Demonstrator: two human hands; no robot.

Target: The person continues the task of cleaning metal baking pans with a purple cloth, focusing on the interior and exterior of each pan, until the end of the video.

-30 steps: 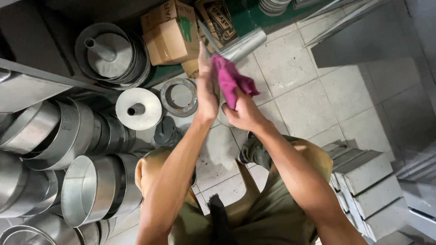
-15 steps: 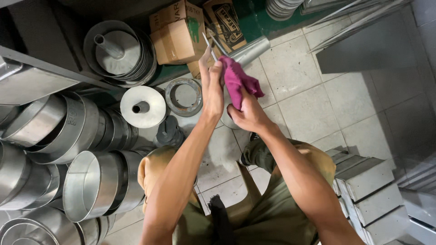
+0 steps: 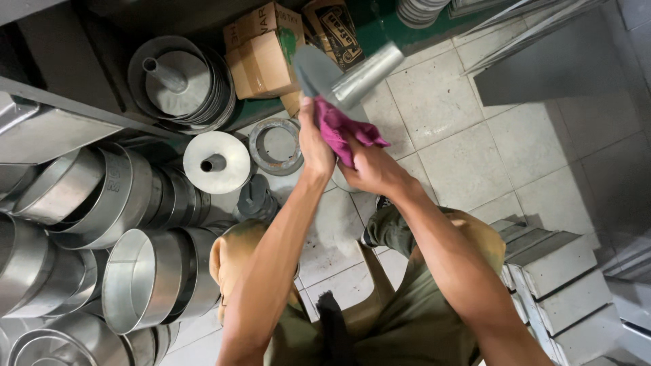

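I hold a shiny metal funnel [image 3: 352, 76] up in front of me, its narrow tube pointing up and to the right. My left hand [image 3: 314, 144] grips the funnel's wide cone from below. Pressed against that cone is a magenta cloth [image 3: 344, 129], bunched in my right hand [image 3: 371, 169]. Both forearms reach up from the bottom of the view, and my knees and a sandalled foot show beneath them.
Stacked round sheet-metal ducts [image 3: 102, 244] lie at the left. More funnels [image 3: 180, 81] and a white funnel [image 3: 217, 163] sit on the floor beside a metal ring [image 3: 274, 146]. Cardboard boxes [image 3: 264, 51] stand at the top; grey rectangular ducts [image 3: 549, 264] at the right.
The funnel has tilted and come closer to the camera, its tube now showing at the upper right. Both hands and the cloth have shifted slightly left and lower along the cone.
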